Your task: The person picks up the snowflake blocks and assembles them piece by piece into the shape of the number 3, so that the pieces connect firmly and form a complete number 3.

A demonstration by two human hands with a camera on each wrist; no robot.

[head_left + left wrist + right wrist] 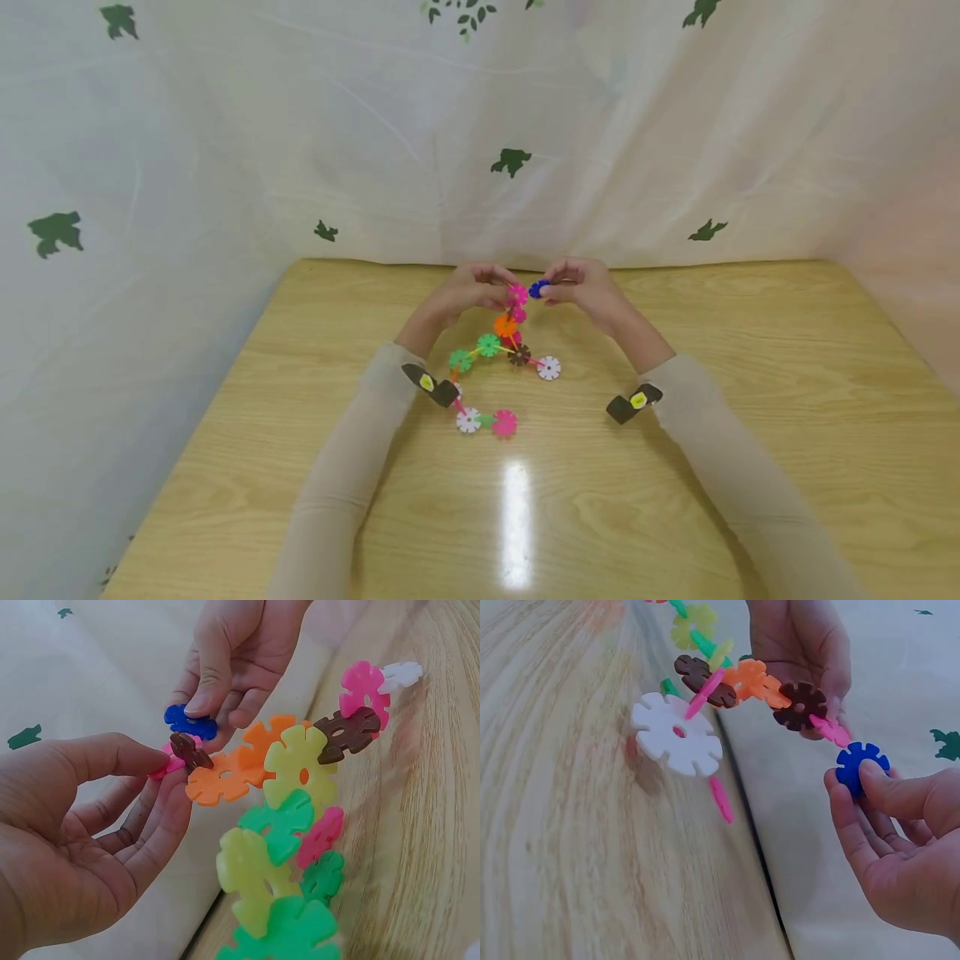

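Slotted plastic snowflake discs are joined into a branching chain, with orange (225,777), yellow (298,761), green (488,344), brown (800,705) and white (676,735) pieces. My left hand (474,290) pinches a pink disc (518,295) at the chain's far end. Between thumb and fingers, my right hand (592,292) holds a blue disc (861,766) by its face. The blue disc's edge is right at the pink disc's edge. Part of the chain passes behind the left wrist in the head view.
The chain's near end, with a white disc (468,420) and a pink disc (505,423), lies over the wooden table (285,467). A pale curtain (600,125) with green bird prints hangs just behind the table's far edge.
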